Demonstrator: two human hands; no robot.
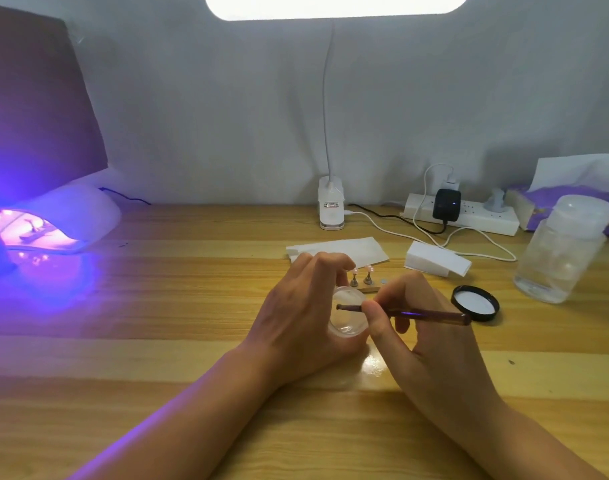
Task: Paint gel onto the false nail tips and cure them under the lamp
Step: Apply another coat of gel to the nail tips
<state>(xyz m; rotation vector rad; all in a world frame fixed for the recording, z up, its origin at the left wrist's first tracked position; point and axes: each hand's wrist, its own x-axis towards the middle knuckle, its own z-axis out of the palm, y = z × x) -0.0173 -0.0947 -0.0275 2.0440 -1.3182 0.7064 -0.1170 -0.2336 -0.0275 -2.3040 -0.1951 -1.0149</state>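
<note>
On the worktop's far left, one curing lamp glows violet. Shapes inside it may be tips, but they are too blurred to count. The left hand curls round one small clear gel pot. It looks light and slick-walled, so the sides are the best hold, as here. Just behind it, two false nail tips perch on little metal stands. They look thin and easily toppled, probably best lifted by the stand's base. The right hand pinches one slim brush near its front, the tip across the pot's mouth. One black lid lies further right.
</note>
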